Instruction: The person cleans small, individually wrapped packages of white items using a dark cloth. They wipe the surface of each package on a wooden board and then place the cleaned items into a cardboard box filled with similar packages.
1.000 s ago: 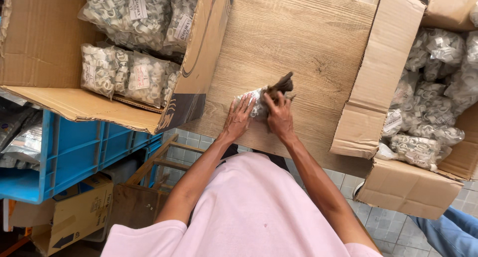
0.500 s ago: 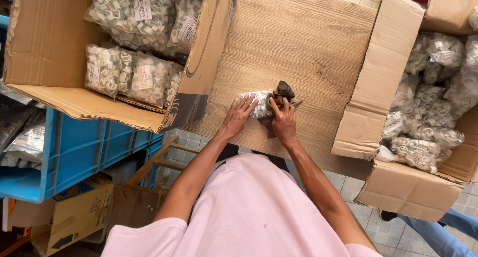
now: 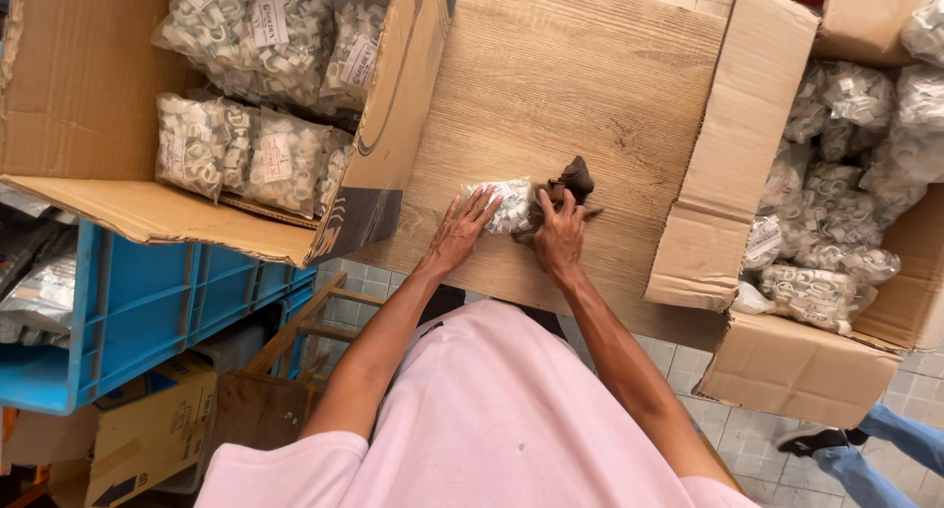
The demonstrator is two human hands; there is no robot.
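Pressing flat, the left hand [image 3: 459, 231] lies with fingers spread and released on the near end of a clear bag of white clips [image 3: 503, 205] resting on the wooden surface [image 3: 560, 85]. The right hand [image 3: 559, 239] has its fingers clenched around the bag's far end, where a dark brown tie [image 3: 575, 181] sticks out just beyond its fingertips. Compared with half a second ago, the tie stands slightly higher and looser; both hands have barely moved.
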